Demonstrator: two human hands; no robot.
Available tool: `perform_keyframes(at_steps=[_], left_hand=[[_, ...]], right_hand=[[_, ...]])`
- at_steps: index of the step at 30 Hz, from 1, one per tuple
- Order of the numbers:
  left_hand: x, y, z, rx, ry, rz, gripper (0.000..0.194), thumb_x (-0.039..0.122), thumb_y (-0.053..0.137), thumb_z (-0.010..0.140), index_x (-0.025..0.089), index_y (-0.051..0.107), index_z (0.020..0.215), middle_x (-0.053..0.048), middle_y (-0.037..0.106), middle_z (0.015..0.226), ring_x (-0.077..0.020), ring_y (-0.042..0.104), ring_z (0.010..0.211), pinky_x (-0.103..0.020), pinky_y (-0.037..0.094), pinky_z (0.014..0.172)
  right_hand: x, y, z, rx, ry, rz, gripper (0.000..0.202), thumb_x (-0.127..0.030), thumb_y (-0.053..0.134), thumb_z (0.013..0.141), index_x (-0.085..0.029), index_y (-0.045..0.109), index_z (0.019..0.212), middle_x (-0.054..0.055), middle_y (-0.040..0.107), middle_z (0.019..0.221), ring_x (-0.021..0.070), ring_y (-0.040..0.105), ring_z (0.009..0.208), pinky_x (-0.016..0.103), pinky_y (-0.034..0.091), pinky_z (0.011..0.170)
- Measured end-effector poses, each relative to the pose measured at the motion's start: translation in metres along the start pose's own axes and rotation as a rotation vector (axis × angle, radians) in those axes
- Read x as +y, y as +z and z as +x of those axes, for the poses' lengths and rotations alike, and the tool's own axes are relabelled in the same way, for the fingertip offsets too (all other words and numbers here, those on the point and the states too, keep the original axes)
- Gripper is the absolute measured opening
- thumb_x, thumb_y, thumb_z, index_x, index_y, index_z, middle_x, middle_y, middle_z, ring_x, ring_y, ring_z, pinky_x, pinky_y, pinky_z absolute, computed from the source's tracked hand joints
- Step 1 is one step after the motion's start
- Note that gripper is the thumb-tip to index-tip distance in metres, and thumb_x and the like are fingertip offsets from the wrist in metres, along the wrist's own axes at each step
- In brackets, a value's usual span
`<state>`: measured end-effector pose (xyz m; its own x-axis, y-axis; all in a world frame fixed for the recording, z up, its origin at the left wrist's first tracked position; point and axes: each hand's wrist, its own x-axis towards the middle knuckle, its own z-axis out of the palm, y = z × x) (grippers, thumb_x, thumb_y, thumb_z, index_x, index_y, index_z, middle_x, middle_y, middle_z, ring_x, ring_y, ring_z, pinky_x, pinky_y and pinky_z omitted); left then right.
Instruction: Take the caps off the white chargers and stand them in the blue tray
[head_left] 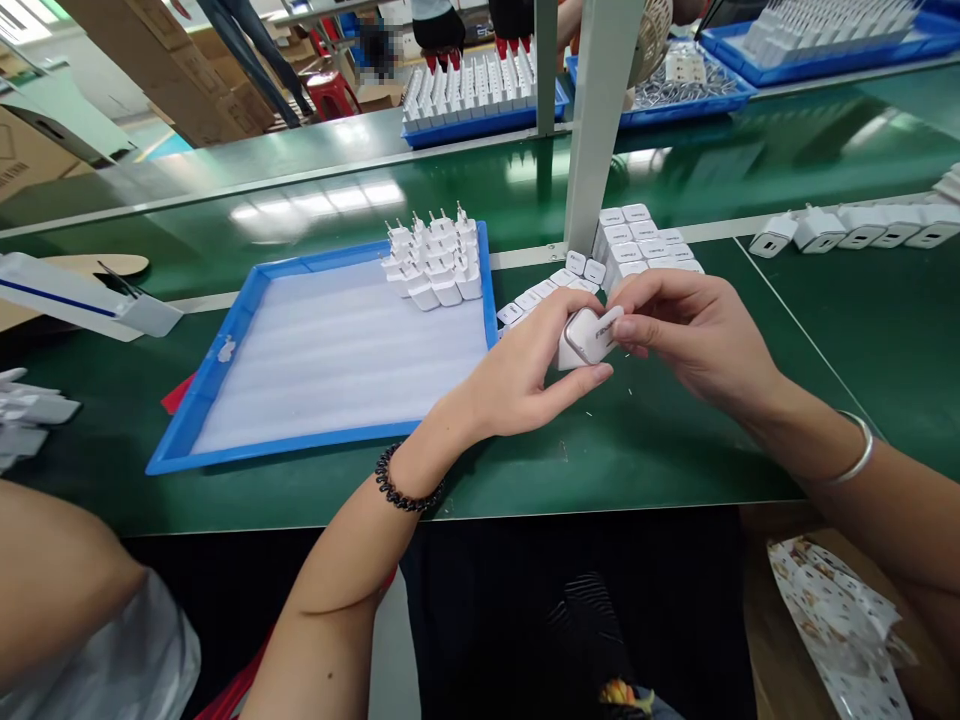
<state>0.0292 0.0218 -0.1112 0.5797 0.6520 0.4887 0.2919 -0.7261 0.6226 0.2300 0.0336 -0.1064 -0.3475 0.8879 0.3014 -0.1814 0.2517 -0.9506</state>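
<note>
A white charger housing (579, 343) sits in my left hand (525, 370), gripped between thumb and fingers. Thumb and fingertips of my right hand (694, 335) pinch a small white cover (609, 318) at the open end of that housing. Just behind my hands are rows of small white pieces (551, 288) and a stack of white blocks (637, 240). To the left lies a blue tray (300, 443) with a white liner, and white plugs with pins (435, 260) stand in its back right corner.
A grey-white post (596, 120) rises behind the stack. White chargers (855, 228) line the back right. White parts (34, 415) and a white holder (82, 295) are at the left, near another person's arm (60, 580). More blue trays (480, 122) stand beyond the green conveyor (300, 205).
</note>
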Motion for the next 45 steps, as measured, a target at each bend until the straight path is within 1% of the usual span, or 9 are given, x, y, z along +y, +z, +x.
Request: perform_keyframes(at_steps=[3, 8, 11, 15, 20, 27, 33, 37, 45], left_hand=[[0.0, 0.0, 0.0, -0.001, -0.011, -0.002, 0.035, 0.042, 0.058, 0.095, 0.02, 0.045, 0.119, -0.007, 0.06, 0.107, -0.0192, 0.058, 0.089, -0.034, 0.051, 0.079], [0.0, 0.0, -0.001, -0.013, -0.025, 0.007, 0.037, 0.044, 0.058, 0.095, 0.021, 0.044, 0.119, -0.007, 0.059, 0.106, -0.0194, 0.058, 0.087, -0.035, 0.051, 0.075], [-0.002, 0.003, -0.001, -0.002, 0.003, -0.005, 0.04, 0.043, 0.057, 0.095, 0.022, 0.04, 0.125, -0.009, 0.057, 0.113, -0.0217, 0.059, 0.095, -0.037, 0.052, 0.078], [-0.006, 0.006, -0.002, 0.001, 0.047, -0.052, 0.05, 0.044, 0.054, 0.096, 0.026, 0.029, 0.135, -0.011, 0.054, 0.122, -0.0257, 0.059, 0.108, -0.042, 0.053, 0.087], [-0.008, 0.008, -0.003, 0.003, 0.048, -0.063, 0.054, 0.043, 0.054, 0.097, 0.028, 0.023, 0.138, -0.011, 0.053, 0.124, -0.0274, 0.059, 0.112, -0.045, 0.053, 0.089], [-0.007, 0.008, -0.003, 0.02, 0.026, -0.023, 0.053, 0.045, 0.053, 0.097, 0.029, 0.023, 0.137, -0.009, 0.055, 0.115, -0.0232, 0.06, 0.096, -0.041, 0.053, 0.077], [-0.008, 0.009, -0.004, 0.026, 0.039, 0.028, 0.054, 0.045, 0.052, 0.097, 0.026, 0.024, 0.138, -0.012, 0.054, 0.122, -0.0262, 0.061, 0.104, -0.043, 0.054, 0.083], [-0.009, 0.009, -0.005, 0.029, 0.07, 0.075, 0.053, 0.044, 0.052, 0.096, 0.025, 0.025, 0.138, -0.013, 0.054, 0.125, -0.0266, 0.061, 0.105, -0.044, 0.055, 0.083], [-0.01, 0.01, -0.005, 0.032, 0.108, 0.104, 0.053, 0.042, 0.052, 0.095, 0.026, 0.026, 0.139, -0.013, 0.055, 0.124, -0.0267, 0.062, 0.103, -0.043, 0.055, 0.082]], right_hand=[[0.0, 0.001, -0.001, -0.004, 0.012, 0.001, 0.018, -0.033, 0.084, 0.078, -0.021, 0.071, 0.075, 0.0, 0.063, 0.073, 0.0096, 0.051, 0.059, 0.025, 0.044, 0.052], [-0.002, 0.005, -0.002, 0.006, -0.043, -0.052, 0.021, -0.035, 0.086, 0.076, -0.02, 0.071, 0.074, 0.0, 0.066, 0.074, 0.0107, 0.056, 0.061, 0.026, 0.051, 0.057], [-0.004, 0.008, -0.003, 0.044, -0.077, -0.139, 0.024, -0.039, 0.086, 0.075, -0.021, 0.071, 0.074, 0.001, 0.067, 0.074, 0.0133, 0.061, 0.065, 0.029, 0.056, 0.061], [-0.004, 0.011, -0.005, 0.102, -0.123, -0.219, 0.024, -0.04, 0.086, 0.074, -0.022, 0.072, 0.079, 0.001, 0.069, 0.078, 0.0155, 0.065, 0.071, 0.031, 0.058, 0.066], [-0.004, 0.012, -0.007, 0.138, -0.125, -0.248, 0.023, -0.038, 0.087, 0.073, -0.024, 0.071, 0.082, 0.001, 0.069, 0.083, 0.0162, 0.065, 0.076, 0.031, 0.059, 0.068], [-0.005, 0.015, -0.009, 0.162, -0.078, -0.203, 0.027, -0.042, 0.088, 0.072, -0.025, 0.069, 0.082, 0.003, 0.068, 0.085, 0.0196, 0.066, 0.081, 0.035, 0.059, 0.072], [-0.003, 0.014, -0.009, 0.149, -0.08, -0.167, 0.026, -0.039, 0.088, 0.072, -0.024, 0.069, 0.08, 0.002, 0.069, 0.084, 0.0195, 0.066, 0.081, 0.036, 0.059, 0.074], [-0.005, 0.016, -0.009, 0.14, -0.073, -0.17, 0.024, -0.036, 0.088, 0.073, -0.023, 0.07, 0.079, 0.002, 0.069, 0.082, 0.0181, 0.065, 0.078, 0.035, 0.058, 0.071], [-0.007, 0.014, -0.008, 0.109, -0.033, -0.176, 0.027, -0.039, 0.089, 0.07, -0.023, 0.068, 0.074, 0.002, 0.067, 0.077, 0.0179, 0.064, 0.073, 0.034, 0.057, 0.065]])
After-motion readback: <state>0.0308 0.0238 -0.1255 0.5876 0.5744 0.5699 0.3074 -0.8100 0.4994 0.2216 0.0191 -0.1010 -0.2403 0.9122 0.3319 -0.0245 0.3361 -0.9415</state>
